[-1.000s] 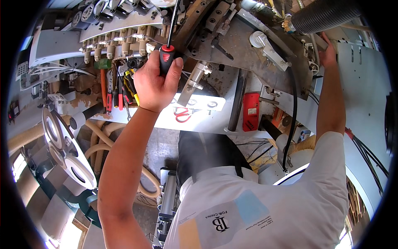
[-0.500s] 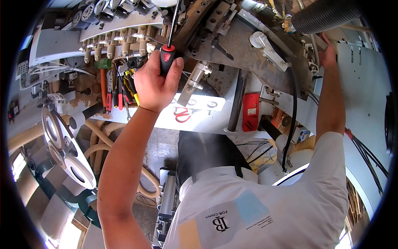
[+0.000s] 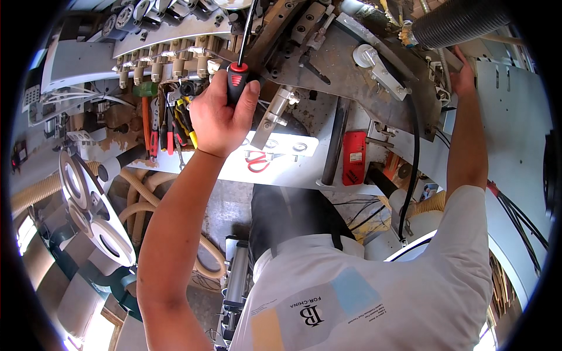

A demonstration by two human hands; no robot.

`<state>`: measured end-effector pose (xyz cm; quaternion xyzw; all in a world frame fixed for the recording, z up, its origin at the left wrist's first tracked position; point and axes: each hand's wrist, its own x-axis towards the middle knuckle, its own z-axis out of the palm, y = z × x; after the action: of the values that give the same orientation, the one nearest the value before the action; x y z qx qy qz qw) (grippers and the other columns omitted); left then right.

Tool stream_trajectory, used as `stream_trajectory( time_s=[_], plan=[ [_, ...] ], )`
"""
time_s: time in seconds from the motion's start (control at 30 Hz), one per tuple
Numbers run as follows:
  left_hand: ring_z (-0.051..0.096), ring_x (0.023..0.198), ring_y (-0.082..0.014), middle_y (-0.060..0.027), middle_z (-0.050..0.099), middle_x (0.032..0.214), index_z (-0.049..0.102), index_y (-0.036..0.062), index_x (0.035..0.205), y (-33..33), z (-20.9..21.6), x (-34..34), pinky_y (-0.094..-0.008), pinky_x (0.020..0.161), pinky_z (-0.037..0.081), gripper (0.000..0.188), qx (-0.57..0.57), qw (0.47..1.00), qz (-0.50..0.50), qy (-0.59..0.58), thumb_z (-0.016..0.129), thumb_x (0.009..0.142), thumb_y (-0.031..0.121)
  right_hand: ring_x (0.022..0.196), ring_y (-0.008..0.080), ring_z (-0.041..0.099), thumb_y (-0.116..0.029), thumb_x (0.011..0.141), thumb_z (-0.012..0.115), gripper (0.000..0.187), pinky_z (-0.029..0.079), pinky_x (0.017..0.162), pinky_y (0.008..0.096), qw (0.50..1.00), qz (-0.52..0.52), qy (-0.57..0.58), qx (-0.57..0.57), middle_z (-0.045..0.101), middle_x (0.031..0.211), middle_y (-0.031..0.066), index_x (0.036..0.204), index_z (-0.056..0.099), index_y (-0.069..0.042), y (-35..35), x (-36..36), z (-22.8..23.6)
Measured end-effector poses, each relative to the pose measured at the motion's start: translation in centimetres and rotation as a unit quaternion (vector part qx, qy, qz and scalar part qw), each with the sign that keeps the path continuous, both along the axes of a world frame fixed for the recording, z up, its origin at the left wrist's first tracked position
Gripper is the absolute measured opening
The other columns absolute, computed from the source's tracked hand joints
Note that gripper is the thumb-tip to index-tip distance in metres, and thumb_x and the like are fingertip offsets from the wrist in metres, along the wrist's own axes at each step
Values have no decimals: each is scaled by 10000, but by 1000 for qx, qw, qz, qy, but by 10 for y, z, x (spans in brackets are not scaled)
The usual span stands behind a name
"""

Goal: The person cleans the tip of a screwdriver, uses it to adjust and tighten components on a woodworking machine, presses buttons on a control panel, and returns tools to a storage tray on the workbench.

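My left hand [image 3: 220,117] is wrapped round the black and red handle of a screwdriver [image 3: 237,79]. The shaft points away from me, up past the top edge of the picture, so its tip is out of sight. Far to the right, my right hand [image 3: 464,75] rests against the side of the machine by a grey flexible tube, fingers stretched forward and partly hidden. Just right of my left hand sits a small metal cylinder on a bracket [image 3: 275,114]. Beyond it lies the dark metal machine plate [image 3: 345,76] with a white roller [image 3: 364,56].
Pliers and other hand tools [image 3: 170,126] lie left of my left hand. Red-handled scissors [image 3: 257,162] and a red box [image 3: 354,158] are on the white ledge [image 3: 234,169]. A black cable [image 3: 414,169] hangs at right; a ribbed black hose [image 3: 459,23] crosses the upper right.
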<state>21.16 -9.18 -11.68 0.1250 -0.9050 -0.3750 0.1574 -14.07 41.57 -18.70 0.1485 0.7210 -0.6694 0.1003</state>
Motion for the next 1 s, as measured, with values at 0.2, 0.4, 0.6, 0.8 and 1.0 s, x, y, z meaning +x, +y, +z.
stream_trajectory(
  time_s=[0.2, 0.4, 0.6, 0.8, 1.0],
  plan=[
    [648, 602, -353, -123, 617, 656, 650, 83, 970, 1, 1, -1, -403, 566, 502, 303, 2, 1000, -2, 5, 700, 941, 381, 1204, 228, 575, -213, 1016, 627, 308, 458, 1051, 443, 1000, 11, 12, -1, 631, 1245, 65, 1299, 643, -91, 14, -8, -7],
    [637, 583, -363, -120, 606, 641, 629, 86, 930, 3, 0, -3, -403, 542, 494, 315, 0, 1000, -6, 5, 701, 942, 392, 1262, 202, 544, 34, 984, 567, 506, 426, 1173, 395, 991, 92, 7, 100, 551, 1386, 52, 1469, 517, -101, 45, -26, -19],
    [637, 575, -360, -117, 600, 630, 617, 84, 909, 1, 0, -1, -403, 538, 493, 321, -4, 1000, -3, 0, 700, 944, 393, 1274, 201, 537, 73, 980, 550, 531, 424, 1177, 381, 999, 12, -33, 20, 549, 1387, 49, 1480, 502, -99, 8, -8, -2],
    [643, 580, -354, -118, 603, 634, 625, 85, 920, 0, 0, 0, -404, 546, 498, 316, -7, 1000, -1, -3, 698, 945, 391, 1166, 257, 609, -219, 978, 690, 243, 476, 1049, 486, 990, -84, -69, -90, 664, 1158, 70, 1179, 664, -85, -11, -2, 7],
    [649, 596, -348, -119, 610, 648, 652, 80, 970, 1, 1, -1, -395, 561, 503, 315, -4, 1000, 0, -1, 704, 942, 389, 1114, 273, 631, -289, 954, 720, 232, 486, 989, 498, 994, -68, -56, -66, 683, 1077, 56, 1092, 677, -107, -8, 0, 10]
  ],
)
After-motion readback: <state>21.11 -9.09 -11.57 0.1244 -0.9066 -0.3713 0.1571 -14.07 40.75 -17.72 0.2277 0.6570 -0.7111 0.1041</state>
